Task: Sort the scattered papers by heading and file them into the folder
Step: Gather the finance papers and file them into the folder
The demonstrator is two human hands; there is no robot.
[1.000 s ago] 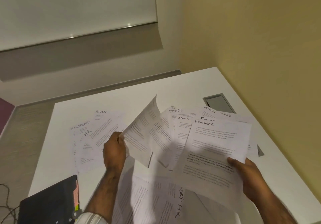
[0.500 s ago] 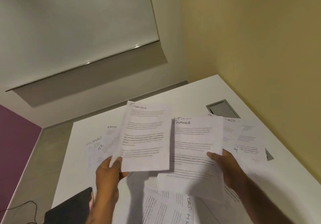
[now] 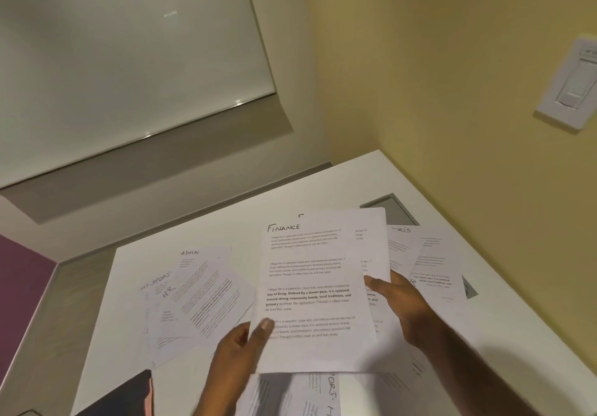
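Note:
Two printed sheets headed FINANCE (image 3: 310,280) are stacked one over the other above the white table (image 3: 284,196). My left hand (image 3: 239,354) pinches the front sheet at its lower left corner, thumb on top. My right hand (image 3: 400,306) grips the right edge of the stack. Loose sheets headed ADMIN (image 3: 206,283), SPORTS and HR (image 3: 161,299) lie on the table to the left. More sheets (image 3: 429,267) lie to the right and below my hands. The dark folder (image 3: 126,396) sits at the table's near left corner.
A grey cable hatch (image 3: 394,209) is set into the table behind the papers. The yellow wall (image 3: 452,92) runs along the table's right edge and carries a white switch plate (image 3: 571,86). A window blind (image 3: 122,44) hangs beyond the table.
My left hand has brought its FINANCE sheet rightward onto the FINANCE sheet in my right hand, so the two now overlap as one stack. The camera has tilted up and right.

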